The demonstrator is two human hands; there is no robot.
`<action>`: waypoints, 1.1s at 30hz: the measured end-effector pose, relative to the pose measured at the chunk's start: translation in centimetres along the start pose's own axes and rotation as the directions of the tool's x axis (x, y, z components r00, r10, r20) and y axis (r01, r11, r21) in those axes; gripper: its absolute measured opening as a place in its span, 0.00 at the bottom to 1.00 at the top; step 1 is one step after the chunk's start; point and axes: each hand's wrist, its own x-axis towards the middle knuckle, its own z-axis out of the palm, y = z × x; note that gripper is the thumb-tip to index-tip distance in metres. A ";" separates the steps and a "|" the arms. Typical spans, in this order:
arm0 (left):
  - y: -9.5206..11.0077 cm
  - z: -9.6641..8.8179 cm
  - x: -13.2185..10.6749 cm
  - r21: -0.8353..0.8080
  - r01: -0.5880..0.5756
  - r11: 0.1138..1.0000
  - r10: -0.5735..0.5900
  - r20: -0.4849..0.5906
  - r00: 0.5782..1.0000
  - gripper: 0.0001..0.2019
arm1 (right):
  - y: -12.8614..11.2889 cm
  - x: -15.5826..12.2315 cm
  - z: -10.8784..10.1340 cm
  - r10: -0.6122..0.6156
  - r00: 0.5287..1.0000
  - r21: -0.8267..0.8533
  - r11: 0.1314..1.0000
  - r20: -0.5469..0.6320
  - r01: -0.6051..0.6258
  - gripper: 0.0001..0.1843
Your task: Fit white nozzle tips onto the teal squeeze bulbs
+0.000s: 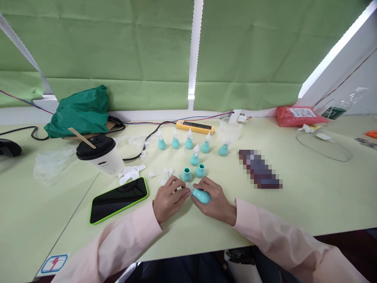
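My right hand (214, 198) is closed around a turquoise rubber bulb (202, 195), which lies tilted low over the table. The fingers of my left hand (171, 198) pinch a translucent nozzle tip (190, 187) at the bulb's mouth; how far it sits in the bulb is hidden by the fingers. Just beyond my hands stand two bulbs with open mouths, a left one (186, 175) and a right one (200, 170). Behind them a bulb with its tip fitted (194, 158) stands upright, like a nasal aspirator, and several more form a row (189, 143). Loose translucent tips (168, 174) lie beyond my left hand.
To the left are a phone in a green case (119, 200), a lidded paper cup (103, 157) and crumpled tissue (131, 173). A yellow power strip (194, 127) and black cable lie behind the row. On the right are a pixelated dark object (260, 169) and a red package (299, 116).
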 end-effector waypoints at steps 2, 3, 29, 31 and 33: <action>0.0 -0.1 0.2 -0.085 0.074 0.994 -0.074 0.000 0.997 0.05 | -0.1 0.0 0.0 -0.012 1.000 -0.037 0.999 0.004 0.012 0.11; -0.1 -0.1 0.3 -0.095 0.092 0.991 -0.092 0.004 0.996 0.05 | -0.1 0.0 0.0 -0.016 1.000 -0.054 0.998 0.008 0.016 0.11; 1.2 -1.5 1.6 0.363 -0.492 0.791 0.336 0.414 0.846 0.13 | -0.3 0.1 0.0 -0.021 0.995 -0.034 0.999 0.098 0.025 0.07; 0.9 -1.5 1.6 0.356 -0.470 0.808 0.324 0.398 0.858 0.11 | -0.3 0.1 0.0 0.006 0.995 -0.009 1.000 0.096 -0.005 0.07; 0.5 -1.4 1.5 0.356 -0.462 0.812 0.335 0.364 0.869 0.10 | -0.3 0.2 -0.1 0.078 0.993 0.033 0.996 0.089 -0.081 0.06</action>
